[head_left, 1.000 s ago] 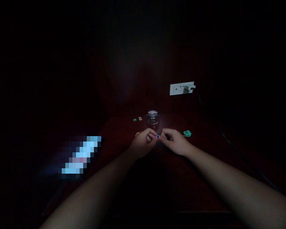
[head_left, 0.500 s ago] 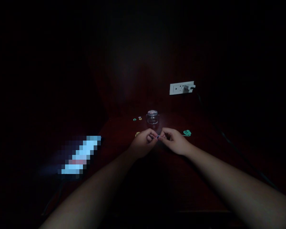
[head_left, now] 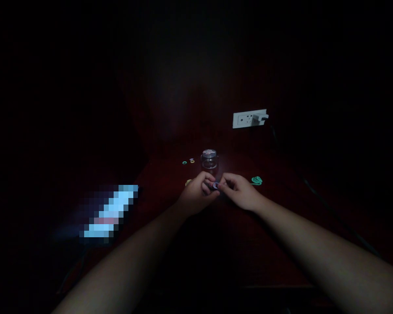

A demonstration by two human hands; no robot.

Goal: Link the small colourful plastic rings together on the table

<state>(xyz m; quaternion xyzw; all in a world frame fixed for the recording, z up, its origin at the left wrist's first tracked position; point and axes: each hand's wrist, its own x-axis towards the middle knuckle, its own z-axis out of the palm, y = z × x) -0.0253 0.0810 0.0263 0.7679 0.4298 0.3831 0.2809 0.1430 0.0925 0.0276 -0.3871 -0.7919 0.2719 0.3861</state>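
Observation:
A small purple ring, seemingly a hair tie [head_left: 215, 186], is between my two hands above the dark red table. My right hand [head_left: 239, 190] pinches its right side between thumb and finger. My left hand [head_left: 197, 194] has its fingers curled around the other side, thumb somewhat apart from the forefinger. Just behind the hands stands a clear jar [head_left: 209, 161] with a lid on. A yellow loop [head_left: 188, 182] is partly hidden behind my left hand. Right of my right hand lies a bunch of green loops [head_left: 256, 180].
A green ring [head_left: 184, 162] and a yellow ring [head_left: 192, 161] with a pale piece lie left of the jar. A lit, blurred-out screen [head_left: 113, 211] is at left. A wall socket [head_left: 249, 118] holds a plug; a dark cable [head_left: 330, 211] runs along the right.
The purple ring has turned and shows more of its opening. My left thumb and forefinger have spread apart. The view has tilted slightly.

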